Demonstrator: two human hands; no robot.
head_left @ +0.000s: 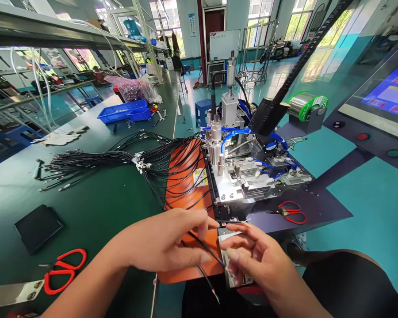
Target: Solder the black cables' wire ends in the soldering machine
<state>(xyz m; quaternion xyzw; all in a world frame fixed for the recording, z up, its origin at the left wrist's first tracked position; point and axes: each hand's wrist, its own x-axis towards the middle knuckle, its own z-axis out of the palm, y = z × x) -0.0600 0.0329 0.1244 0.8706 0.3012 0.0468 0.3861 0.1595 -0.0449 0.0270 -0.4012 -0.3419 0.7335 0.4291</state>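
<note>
At the near edge of the green table (96, 212), the left hand (167, 240) pinches a thin black wire (205, 249) between thumb and fingers, its grip clenched on it, while the right hand (258, 260) pinches the wire's tip, steadying it before the silver pneumatic fixture (242, 176). Red-handled scissors (64, 269) lie near left, within reach. A bundle of black wires (119, 161) fans across the orange mat (185, 185). Beyond sits a blue plastic tray (126, 111).

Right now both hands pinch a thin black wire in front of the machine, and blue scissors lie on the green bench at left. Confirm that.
Not quite: the scissors are red-handled, not blue, as the head view shows. The left hand and right hand do pinch the black wire before the machine.
</note>
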